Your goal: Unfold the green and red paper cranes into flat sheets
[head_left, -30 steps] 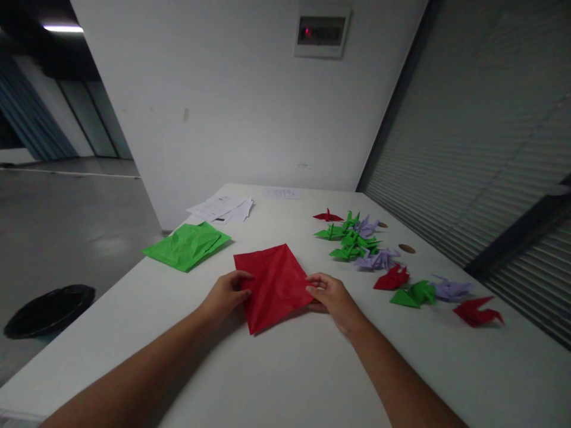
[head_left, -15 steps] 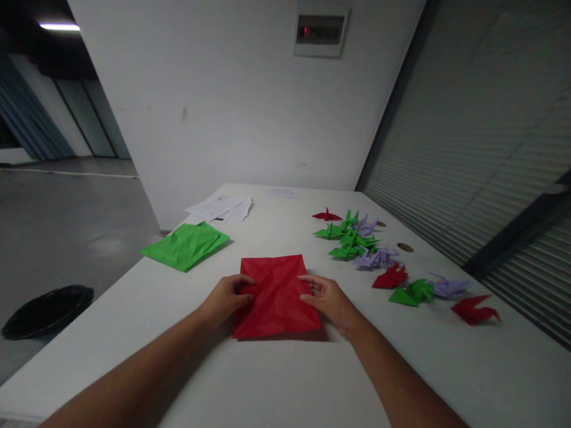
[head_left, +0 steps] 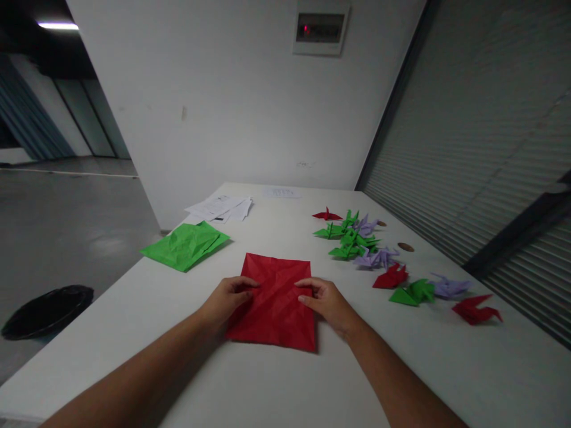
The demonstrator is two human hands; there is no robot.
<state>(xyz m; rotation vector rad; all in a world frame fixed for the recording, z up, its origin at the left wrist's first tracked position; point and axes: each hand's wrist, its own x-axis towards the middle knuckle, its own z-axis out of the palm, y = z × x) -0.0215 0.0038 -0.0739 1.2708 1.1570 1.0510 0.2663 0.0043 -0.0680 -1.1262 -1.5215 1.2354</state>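
Note:
A creased square sheet of red origami paper [head_left: 279, 306] lies in front of me, turned slightly on the white table. My left hand [head_left: 229, 300] grips its left edge, thumb and fingers resting on the upper side. On the opposite edge, my right hand [head_left: 325, 303] holds the sheet the same way, thumb and fingertips over the paper. Parts of both side edges are hidden by the hands.
Green paper sheets [head_left: 185, 246] lie to the left, with printed pages [head_left: 218, 208] behind them. Several folded paper cranes in green [head_left: 354, 242], purple [head_left: 448, 286] and red [head_left: 476, 310] spread along the right. A black-lined bin [head_left: 47, 312] stands beyond the table's left edge.
The red paper has turned a little clockwise between my hands, its far edge shifting right and its near right corner coming closer. Both hands stay nearly in place.

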